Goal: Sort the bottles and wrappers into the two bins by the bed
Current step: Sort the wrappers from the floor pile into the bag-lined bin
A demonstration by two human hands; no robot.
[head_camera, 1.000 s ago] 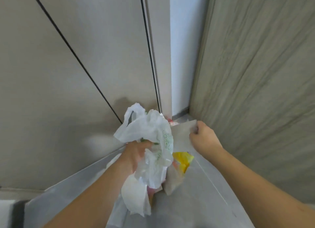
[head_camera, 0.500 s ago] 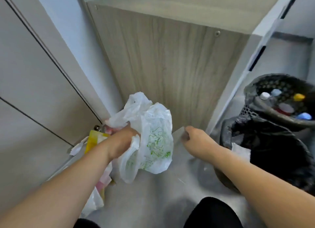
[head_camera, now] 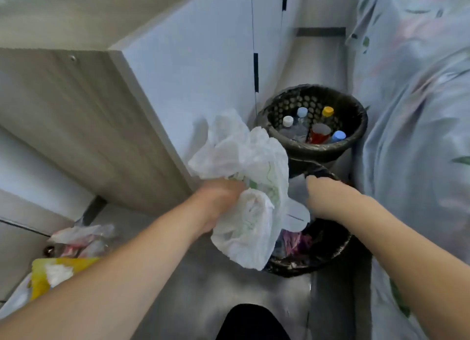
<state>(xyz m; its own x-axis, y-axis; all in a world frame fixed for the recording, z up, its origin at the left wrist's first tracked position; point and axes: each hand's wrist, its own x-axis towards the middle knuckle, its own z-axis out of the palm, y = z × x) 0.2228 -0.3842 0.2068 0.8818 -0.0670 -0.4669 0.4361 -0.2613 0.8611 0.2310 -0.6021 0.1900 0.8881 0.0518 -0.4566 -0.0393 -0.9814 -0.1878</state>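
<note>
Wrapper step: left hand (head_camera: 218,202) clutches white plastic bag (head_camera: 251,187) over near bin (head_camera: 330,250). Right hand (head_camera: 323,199) pinches paper sheet (head_camera: 296,216) (grip partly hidden). Next: release both into it.

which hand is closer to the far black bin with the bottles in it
Right. The right hand is over the near black bin, just short of the far black mesh bin of capped bottles. The left hand, gripping the crumpled white plastic bag, is farther left.
</note>
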